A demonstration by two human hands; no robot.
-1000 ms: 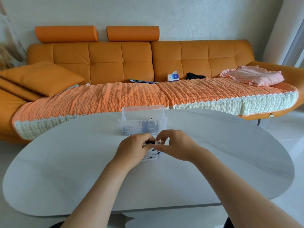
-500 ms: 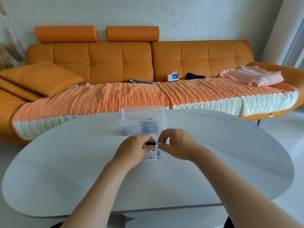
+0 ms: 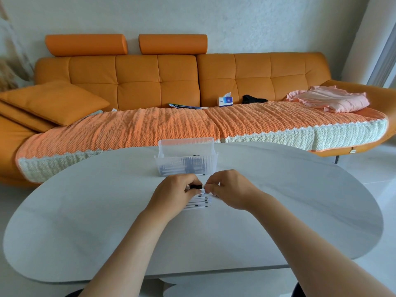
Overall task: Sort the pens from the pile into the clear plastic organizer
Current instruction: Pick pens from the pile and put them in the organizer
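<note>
- The left hand (image 3: pixel 175 192) extends from 7 o'clock, knuckles up and fingers curled, its grip pinching the black end of a pen (image 3: pixel 196 186).
- The right hand (image 3: pixel 229 189) extends from 5 o'clock, its grip pinching the same pen's other end.
- The pen lies level between them, just above the pile of pens (image 3: pixel 199 203) on the counter (image 3: pixel 85 211).
- The clear organizer (image 3: pixel 186 159) stands near, at 12 o'clock of the hands, with pens inside.

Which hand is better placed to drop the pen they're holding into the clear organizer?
Probably the left hand: its fingers curl round the pen, and the organizer sits straight beyond it. The right hand only pinches the pen's other end and lies off toward the organizer's right edge.
</note>
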